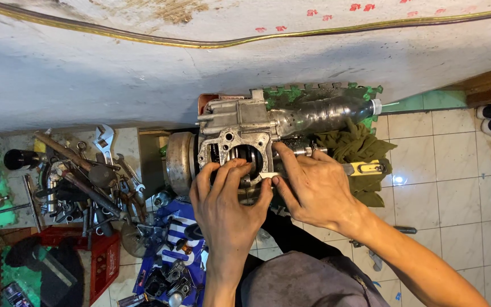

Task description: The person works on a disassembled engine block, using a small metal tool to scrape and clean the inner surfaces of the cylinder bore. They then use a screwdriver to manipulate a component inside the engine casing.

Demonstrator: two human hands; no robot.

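A grey metal engine case (240, 122) stands on the tiled floor against the wall, its round cylinder opening (244, 154) facing me. My left hand (225, 202) rests on the case's front, fingertips at the lower edge of the opening. My right hand (313, 187) sits beside it; thumb and forefinger pinch a small flat pale piece (268, 175) against the case's face. My left thumb touches the same piece. A round metal drum (178, 162) is fixed on the case's left side.
A clear plastic bottle (328, 112) lies behind the case on green foam. An olive rag (356, 145) and a yellow-handled tool (365, 167) lie to the right. Wrenches and pipes (95, 176) are piled at left, above a red crate (104, 258) and a blue sheet with small parts (171, 256).
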